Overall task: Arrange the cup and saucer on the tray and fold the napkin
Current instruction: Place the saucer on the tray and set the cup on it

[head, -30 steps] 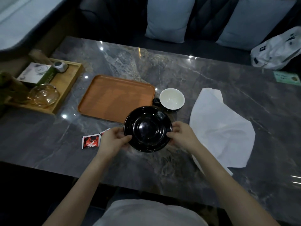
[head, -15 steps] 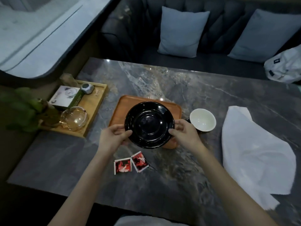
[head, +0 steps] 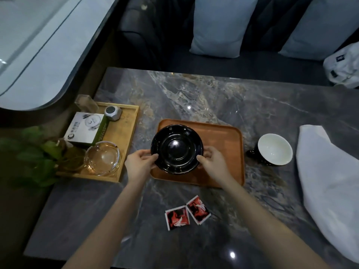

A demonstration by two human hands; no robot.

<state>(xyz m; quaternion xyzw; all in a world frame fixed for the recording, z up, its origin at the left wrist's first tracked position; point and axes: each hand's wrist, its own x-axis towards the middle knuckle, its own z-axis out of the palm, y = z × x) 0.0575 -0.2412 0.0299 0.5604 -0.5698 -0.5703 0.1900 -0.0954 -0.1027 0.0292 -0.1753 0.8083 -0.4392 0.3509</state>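
A glossy black saucer is over the left half of the orange tray; I cannot tell whether it touches the tray. My left hand grips its left rim and my right hand grips its right rim. The cup, black outside and white inside with its handle to the left, stands on the marble table just right of the tray. A white napkin lies spread and unfolded at the far right of the table.
Two red sachets lie on the grey marble table in front of the tray. A wooden tray at the left holds a glass ashtray, a box and a small silver object. A plant is far left; a sofa with cushions is behind.
Both hands have carried the saucer away from the table in front of me, leftward and forward, to a spot over the orange tray. The cup and napkin have stayed put.
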